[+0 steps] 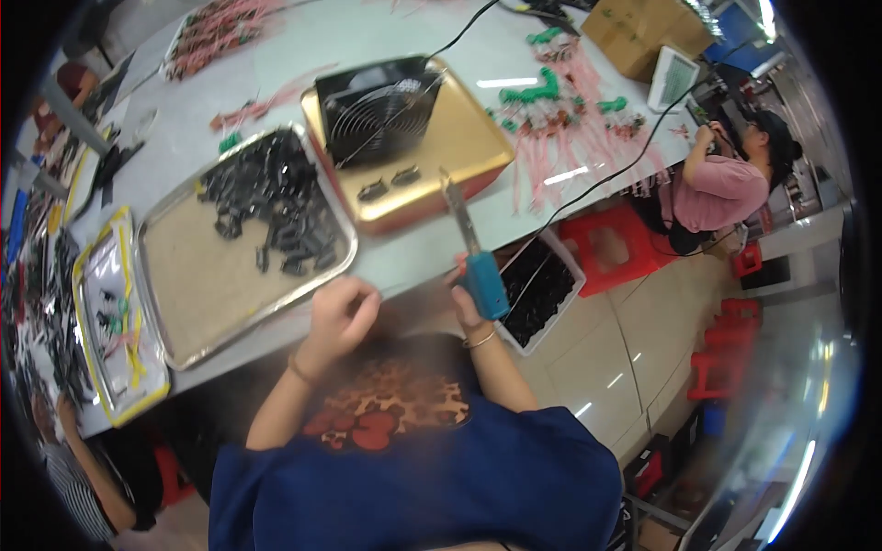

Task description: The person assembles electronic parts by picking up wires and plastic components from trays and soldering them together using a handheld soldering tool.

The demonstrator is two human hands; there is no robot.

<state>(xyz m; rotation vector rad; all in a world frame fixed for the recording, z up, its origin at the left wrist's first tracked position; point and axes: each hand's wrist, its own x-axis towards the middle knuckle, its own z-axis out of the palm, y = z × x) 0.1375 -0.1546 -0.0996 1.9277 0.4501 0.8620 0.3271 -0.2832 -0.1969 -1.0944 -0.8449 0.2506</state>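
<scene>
My right hand (467, 298) is wrapped round the blue handle of a soldering iron (484, 280). Its metal shaft points up and away, the tip over the edge of a gold tray (459, 138). At the near edge of the table, my left hand (344, 317) is closed with the fingers curled in. Whatever it may hold is hidden. Close beyond it lies a metal tray (207, 285) with a heap of small black plastic parts (276, 197). Two small black parts (388, 184) lie on the gold tray, in front of a black fan (381, 110).
Pink wire bundles with green pieces (551, 101) lie at the far right of the table. A black cable (634, 161) runs across that side. Below the edge stands a white bin of black parts (537, 289) beside a red stool (611, 248). A person (726, 188) works at right.
</scene>
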